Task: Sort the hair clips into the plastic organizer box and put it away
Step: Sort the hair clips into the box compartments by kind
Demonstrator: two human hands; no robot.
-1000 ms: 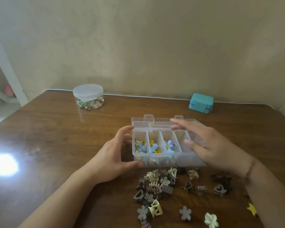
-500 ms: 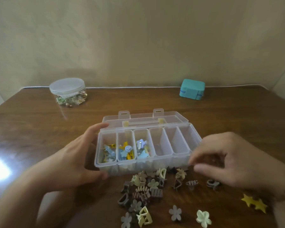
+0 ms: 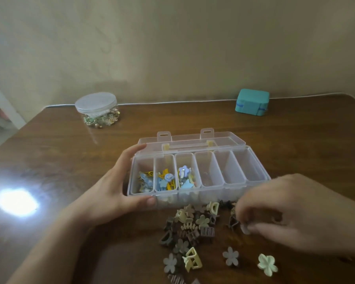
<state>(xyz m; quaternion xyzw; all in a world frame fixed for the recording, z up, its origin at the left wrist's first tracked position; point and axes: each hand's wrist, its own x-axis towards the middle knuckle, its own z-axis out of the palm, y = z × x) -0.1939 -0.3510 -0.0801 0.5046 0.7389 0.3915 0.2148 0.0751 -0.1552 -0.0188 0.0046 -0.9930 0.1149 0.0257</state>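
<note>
Brown wood table [image 3: 59, 152] carries everything, with a bright glare spot near its left edge. Far left at the back stands a clear jar [image 3: 96, 110] with a lid on, small trinkets inside. The left hand [image 3: 113, 189] grips the left end of the organizer [image 3: 234, 193]: fingers curl round its far corner and the thumb presses along the front wall. The organizer sits mid-table with its lid [image 3: 191, 140] open and lying back behind it. It has six compartments in a row; the three on the left hold blue and yellow clips [image 3: 166, 179], the three on the right look bare. Just in front of the organizer lies a loose pile of hair clips [image 3: 193, 224] in cream, tan and brown, with a cream flower clip [image 3: 267, 264] apart to the right. The right hand [image 3: 285, 214] hovers low over the pile's right side, fingers curled together and tips pinched at a small dark clip [image 3: 233, 222], though blur hides the exact hold. At the back right sits a teal box [image 3: 252, 101], shut.
</note>
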